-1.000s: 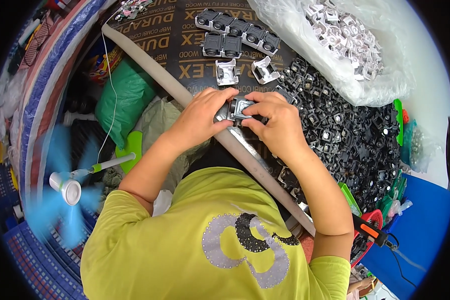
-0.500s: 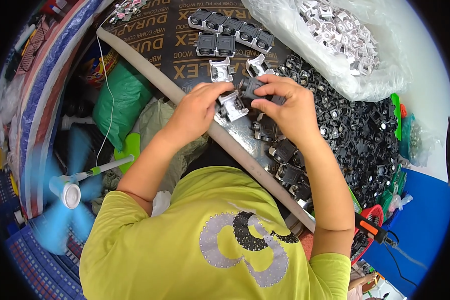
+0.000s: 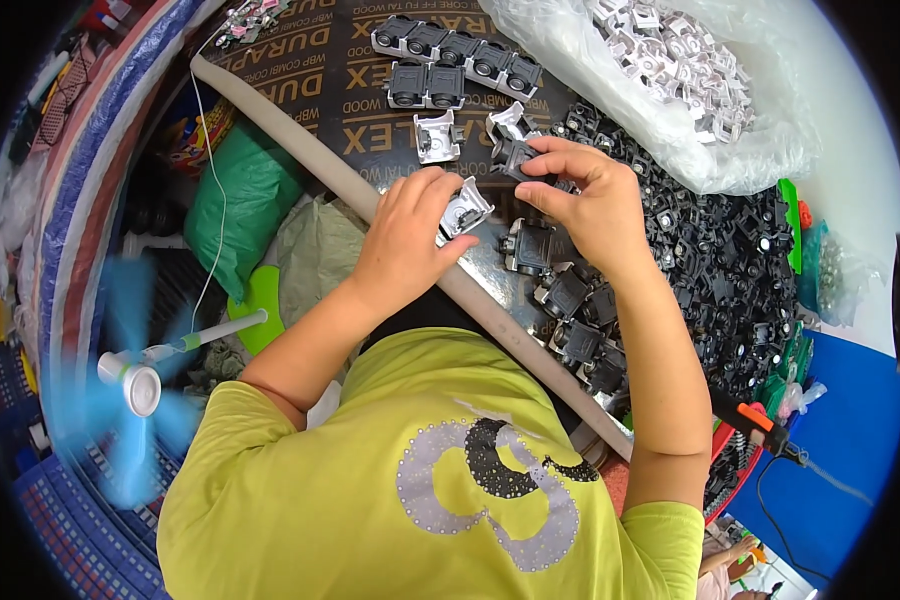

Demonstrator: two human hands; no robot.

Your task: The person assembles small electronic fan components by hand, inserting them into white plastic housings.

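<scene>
Whereas both hands met on one assembly a second ago, the left hand (image 3: 405, 240) now grips a grey metal clip (image 3: 464, 209) at frame centre while the right hand (image 3: 580, 205) pinches a black housing (image 3: 518, 158) just above, so the parts are separated.

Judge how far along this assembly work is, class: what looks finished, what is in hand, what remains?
Done: a row of assembled black units lies at the board's far edge, two more just below. In hand: the left hand holds a silver metal clip; the right hand holds a black housing. Left: a large heap of black housings and a clear bag of silver clips.
</scene>
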